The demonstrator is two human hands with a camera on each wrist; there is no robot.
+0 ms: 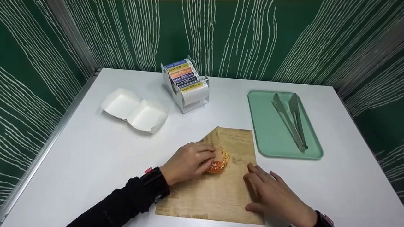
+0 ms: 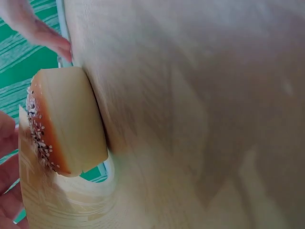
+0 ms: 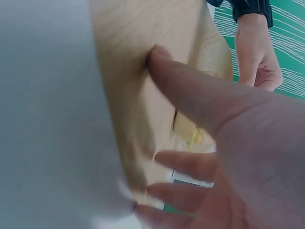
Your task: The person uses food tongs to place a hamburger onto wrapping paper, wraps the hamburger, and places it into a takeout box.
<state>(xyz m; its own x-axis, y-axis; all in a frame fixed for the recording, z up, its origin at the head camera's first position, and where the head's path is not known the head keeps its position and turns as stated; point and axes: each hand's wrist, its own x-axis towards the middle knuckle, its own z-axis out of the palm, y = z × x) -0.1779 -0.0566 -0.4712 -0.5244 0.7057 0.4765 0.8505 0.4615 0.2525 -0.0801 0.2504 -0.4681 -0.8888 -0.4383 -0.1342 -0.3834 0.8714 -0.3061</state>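
A sheet of brown printed wrapping paper (image 1: pixel 217 198) lies at the front of the table, with a seeded bun (image 1: pixel 216 167) near its middle. The bun's pale cut side and sesame-topped crust show close up in the left wrist view. My left hand (image 1: pixel 188 161) holds the paper's left side folded up against the bun, fingers curled over the flap, which hides part of the bun. At the paper's right edge is my right hand (image 1: pixel 274 193), its fingers spread. In the right wrist view its thumb (image 3: pixel 178 78) and fingertips rest along the paper's margin.
A green tray (image 1: pixel 263 138) with metal tongs (image 1: pixel 293 126) stands at the right. Towards the back is a clear dispenser (image 1: pixel 176 94) of colourful label rolls. An opened white clamshell box (image 1: pixel 139 108) sits at the left. Green walls enclose the table.
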